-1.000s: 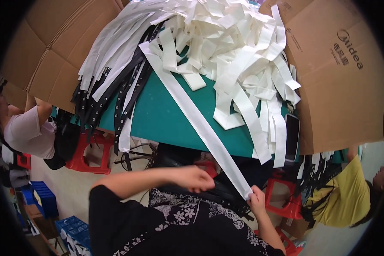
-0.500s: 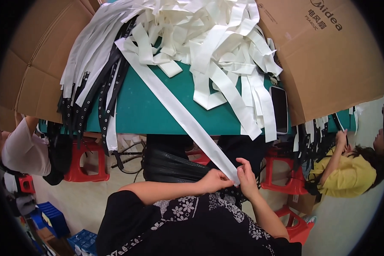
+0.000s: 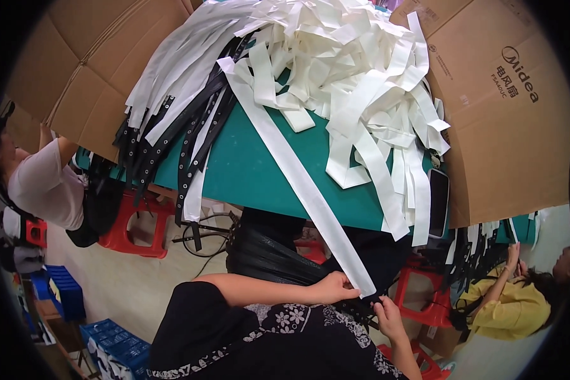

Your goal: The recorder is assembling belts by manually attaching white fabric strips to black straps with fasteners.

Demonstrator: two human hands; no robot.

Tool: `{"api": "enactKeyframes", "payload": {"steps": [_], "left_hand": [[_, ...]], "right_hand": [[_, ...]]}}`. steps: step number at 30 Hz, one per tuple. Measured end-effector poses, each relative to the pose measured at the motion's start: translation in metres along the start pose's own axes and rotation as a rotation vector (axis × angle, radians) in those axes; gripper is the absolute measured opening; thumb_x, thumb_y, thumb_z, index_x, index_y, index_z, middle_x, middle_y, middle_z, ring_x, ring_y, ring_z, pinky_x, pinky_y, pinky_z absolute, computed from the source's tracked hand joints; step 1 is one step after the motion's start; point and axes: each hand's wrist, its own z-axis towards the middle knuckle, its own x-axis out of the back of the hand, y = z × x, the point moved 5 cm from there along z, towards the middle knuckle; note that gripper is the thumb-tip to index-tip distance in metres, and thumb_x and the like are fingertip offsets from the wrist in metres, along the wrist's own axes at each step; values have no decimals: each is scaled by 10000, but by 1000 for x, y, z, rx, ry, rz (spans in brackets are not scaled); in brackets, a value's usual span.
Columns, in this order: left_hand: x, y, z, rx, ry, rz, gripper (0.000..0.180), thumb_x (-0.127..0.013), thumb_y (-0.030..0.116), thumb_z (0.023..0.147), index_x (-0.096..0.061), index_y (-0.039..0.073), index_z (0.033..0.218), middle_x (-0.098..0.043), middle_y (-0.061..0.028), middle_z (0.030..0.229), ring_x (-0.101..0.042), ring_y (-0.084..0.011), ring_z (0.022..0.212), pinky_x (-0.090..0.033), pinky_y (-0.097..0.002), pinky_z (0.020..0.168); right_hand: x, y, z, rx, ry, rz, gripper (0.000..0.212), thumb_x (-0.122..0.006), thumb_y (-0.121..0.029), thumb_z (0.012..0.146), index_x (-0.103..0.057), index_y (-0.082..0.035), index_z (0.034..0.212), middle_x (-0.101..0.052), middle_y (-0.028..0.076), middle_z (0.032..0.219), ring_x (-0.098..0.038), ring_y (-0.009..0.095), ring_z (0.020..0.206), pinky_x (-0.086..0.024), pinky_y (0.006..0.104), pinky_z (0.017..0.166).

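A long white fabric strip [image 3: 297, 183] slants from the pile's left side over the table edge down to my lap. At its lower end, my left hand [image 3: 335, 288] pinches the strip between thumb and fingers. Just right of that end, my right hand [image 3: 388, 316] is closed, its fingertips at a small dark piece whose kind I cannot make out. A large tangle of white strips [image 3: 361, 95] covers the far part of the green table [image 3: 253, 171]. To its left hang black straps with metal eyelets [image 3: 183, 152], joined by more white strips [image 3: 177, 69].
Cardboard boxes stand at left [image 3: 76, 76] and right [image 3: 487, 126]. A phone [image 3: 438, 202] lies at the table's right edge. Red stools [image 3: 139, 228], blue crates [image 3: 114, 345] and cables [image 3: 209, 237] are below. One person sits at left [image 3: 44, 183], another in yellow at right [image 3: 506, 304].
My right hand has moved down, off the strip's end, and its fingers have closed at the dark piece. My left hand still pinches the strip. The whole view has shifted and tilted.
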Motion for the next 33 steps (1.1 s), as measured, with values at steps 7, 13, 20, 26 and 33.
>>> {"api": "enactKeyframes", "payload": {"steps": [7, 13, 20, 26, 33], "left_hand": [[-8, -2, 3, 21, -50, 56, 203, -625, 106, 843, -629, -10, 1009, -645, 2, 855, -563, -37, 768, -447, -197, 673], [1, 19, 4, -36, 33, -6, 187, -628, 99, 836, -637, -3, 993, -644, -1, 844, -559, -36, 751, -447, -195, 655], [-12, 25, 2, 24, -6, 32, 177, -635, 111, 805, -648, 1, 944, -648, -5, 795, -569, -52, 708, -463, -212, 652], [5, 13, 1, 41, 207, -43, 175, -643, 121, 801, -646, -2, 925, -645, -10, 796, -564, -50, 716, -462, -217, 651], [-18, 30, -5, 56, 12, 7, 235, -629, 88, 818, -620, -29, 1021, -652, -41, 932, -580, -74, 847, -462, -232, 746]], "right_hand": [[1, -48, 16, -18, -44, 160, 208, -549, -124, 848, -582, 12, 1002, -626, 71, 814, -569, 114, 707, -458, 262, 626], [19, 1, -11, -89, -78, 203, 207, -538, -92, 853, -583, 15, 1024, -644, 40, 811, -594, 95, 752, -476, 238, 651], [10, -60, 5, -164, 98, 308, 228, -537, -52, 861, -557, 22, 1075, -633, 39, 732, -579, 75, 612, -459, 198, 564], [28, -69, -13, -228, 196, 431, 283, -578, -31, 842, -523, -1, 1118, -634, 49, 711, -533, 48, 540, -411, 171, 477], [9, -88, 0, -59, 81, 438, 481, -501, 1, 859, -356, -16, 1316, -613, 57, 878, -564, 84, 737, -463, 204, 631]]}}
